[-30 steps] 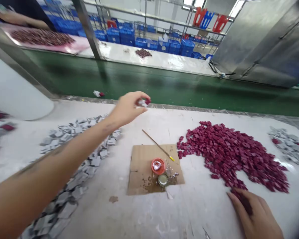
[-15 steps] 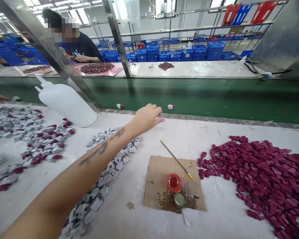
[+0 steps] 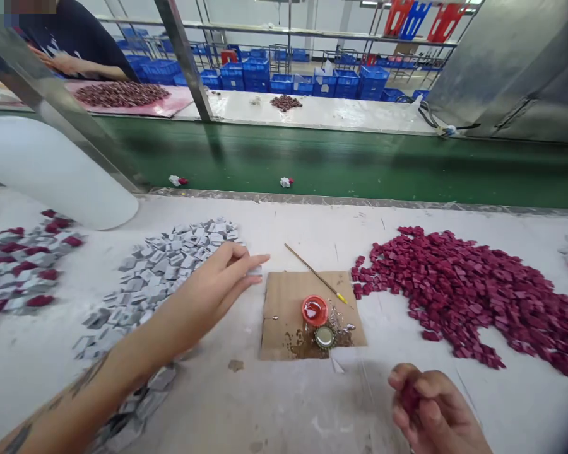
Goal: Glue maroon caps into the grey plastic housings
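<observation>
My left hand (image 3: 218, 284) is over the right edge of a pile of small grey block-like pieces (image 3: 170, 252). Between its thumb and fingers a bit of a grey piece (image 3: 255, 270) shows, mostly hidden. At the lower right, my right hand (image 3: 438, 410) is closed on a small maroon piece (image 3: 409, 397). A heap of the same maroon pieces (image 3: 454, 284) lies beyond it. Between the hands sits a cardboard sheet (image 3: 279, 296) with a red cup of red liquid (image 3: 315, 310), a metal bottle cap (image 3: 324, 337) and a thin yellow-tipped brush (image 3: 315, 272).
A green conveyor belt (image 3: 360, 164) runs behind the table, carrying two grey-and-maroon pieces (image 3: 286, 182). A large white bottle (image 3: 61, 170) leans at the left beside mixed grey and maroon pieces (image 3: 28, 265). Across the belt, a person (image 3: 80, 44) works by a brownish heap (image 3: 120, 94).
My left hand has drawn back from the belt's edge to the grey pile. My right hand has come into view with a maroon piece. The view has turned rightward and down.
</observation>
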`<state>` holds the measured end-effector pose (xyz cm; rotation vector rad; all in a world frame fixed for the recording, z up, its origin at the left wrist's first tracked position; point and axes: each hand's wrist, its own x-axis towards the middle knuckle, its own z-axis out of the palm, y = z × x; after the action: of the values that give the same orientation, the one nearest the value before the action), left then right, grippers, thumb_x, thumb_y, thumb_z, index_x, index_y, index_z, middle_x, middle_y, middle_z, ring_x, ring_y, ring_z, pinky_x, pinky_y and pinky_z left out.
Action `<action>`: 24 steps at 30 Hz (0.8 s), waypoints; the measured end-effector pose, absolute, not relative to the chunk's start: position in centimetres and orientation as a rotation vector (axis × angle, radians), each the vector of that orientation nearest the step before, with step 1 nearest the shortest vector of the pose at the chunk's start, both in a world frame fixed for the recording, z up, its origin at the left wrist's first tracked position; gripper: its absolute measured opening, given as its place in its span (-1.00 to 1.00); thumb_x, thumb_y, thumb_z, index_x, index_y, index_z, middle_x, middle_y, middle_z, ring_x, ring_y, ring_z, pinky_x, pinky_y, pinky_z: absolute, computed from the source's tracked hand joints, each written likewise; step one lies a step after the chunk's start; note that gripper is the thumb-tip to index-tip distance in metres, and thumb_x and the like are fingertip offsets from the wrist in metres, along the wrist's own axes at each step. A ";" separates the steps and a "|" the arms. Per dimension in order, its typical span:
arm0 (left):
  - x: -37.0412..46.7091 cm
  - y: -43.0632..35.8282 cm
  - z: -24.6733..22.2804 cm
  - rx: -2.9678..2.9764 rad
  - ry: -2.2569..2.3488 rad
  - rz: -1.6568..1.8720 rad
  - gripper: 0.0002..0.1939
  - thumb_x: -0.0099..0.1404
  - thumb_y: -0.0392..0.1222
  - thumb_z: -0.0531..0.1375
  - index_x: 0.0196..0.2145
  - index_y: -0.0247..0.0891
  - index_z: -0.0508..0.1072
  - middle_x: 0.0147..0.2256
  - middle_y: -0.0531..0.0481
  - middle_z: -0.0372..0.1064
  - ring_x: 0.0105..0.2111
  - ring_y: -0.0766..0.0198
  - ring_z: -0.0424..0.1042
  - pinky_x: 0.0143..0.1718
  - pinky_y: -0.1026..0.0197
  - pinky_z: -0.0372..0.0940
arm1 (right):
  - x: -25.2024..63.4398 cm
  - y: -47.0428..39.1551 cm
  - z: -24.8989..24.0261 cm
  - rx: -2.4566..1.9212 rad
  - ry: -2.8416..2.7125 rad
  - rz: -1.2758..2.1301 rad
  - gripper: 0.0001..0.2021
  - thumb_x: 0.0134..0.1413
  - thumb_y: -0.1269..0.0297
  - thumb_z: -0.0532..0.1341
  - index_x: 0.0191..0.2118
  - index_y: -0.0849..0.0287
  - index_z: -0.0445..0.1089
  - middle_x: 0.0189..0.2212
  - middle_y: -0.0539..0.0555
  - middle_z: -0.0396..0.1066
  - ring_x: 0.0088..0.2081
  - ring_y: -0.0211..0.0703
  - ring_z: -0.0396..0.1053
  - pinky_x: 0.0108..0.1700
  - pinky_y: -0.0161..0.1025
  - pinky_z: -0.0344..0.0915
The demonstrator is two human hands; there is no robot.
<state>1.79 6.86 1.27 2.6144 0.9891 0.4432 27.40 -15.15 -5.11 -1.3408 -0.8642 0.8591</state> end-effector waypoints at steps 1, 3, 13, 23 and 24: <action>1.4 5.3 1.3 2.445 0.982 0.545 -0.65 0.46 -0.13 -0.06 0.08 -0.14 0.39 -0.19 -0.09 0.34 -0.24 0.19 0.39 -0.24 0.21 0.34 | 26.9 -15.1 -4.8 -1.349 -0.854 0.869 -0.84 0.06 0.09 0.31 -0.37 0.05 0.50 -0.38 0.12 0.53 -0.57 -0.17 0.45 -0.61 -0.29 0.41; 0.7 1.8 0.9 1.965 0.989 0.677 -0.70 0.44 -0.03 0.02 0.00 -0.01 0.47 -0.20 -0.03 0.40 -0.29 0.25 0.42 -0.31 0.29 0.36 | 26.1 -15.2 -4.4 -1.382 -0.843 0.899 -0.84 0.08 0.12 0.30 -0.26 0.05 0.54 -0.27 0.17 0.56 -0.42 -0.08 0.54 -0.45 -0.24 0.52; 2.7 -9.2 -4.5 0.290 0.821 0.588 -0.53 0.01 0.18 0.41 -0.23 -0.18 0.53 -0.30 -0.01 0.44 -0.43 0.38 0.41 -0.39 0.36 0.33 | 24.3 -14.4 -3.1 -1.293 -0.840 1.061 -0.89 0.13 0.26 0.25 -0.23 -0.04 0.51 -0.33 0.12 0.58 -0.54 -0.14 0.51 -0.60 -0.33 0.44; 2.8 -9.7 -3.3 0.153 0.656 0.529 -0.55 -0.03 0.01 0.48 -0.22 -0.18 0.50 -0.32 0.08 0.39 -0.51 0.47 0.36 -0.41 0.37 0.28 | 23.5 -14.0 -2.5 -1.491 -1.019 0.733 -0.85 0.10 0.19 0.31 -0.18 -0.12 0.55 -0.28 0.02 0.59 -0.47 -0.16 0.55 -0.44 -0.36 0.52; 2.7 -9.6 -3.1 0.146 0.657 0.529 -0.57 -0.01 0.01 0.47 -0.21 -0.17 0.50 -0.28 0.06 0.40 -0.50 0.47 0.37 -0.41 0.37 0.29 | 23.5 -14.0 -2.5 -1.533 -1.038 0.709 -0.84 0.11 0.22 0.31 -0.17 -0.12 0.55 -0.30 0.01 0.59 -0.47 -0.18 0.55 -0.45 -0.38 0.52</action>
<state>2.69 -9.60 -3.12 0.1463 0.6574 0.5288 23.45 -13.95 -2.47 -1.5331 -1.0384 0.7089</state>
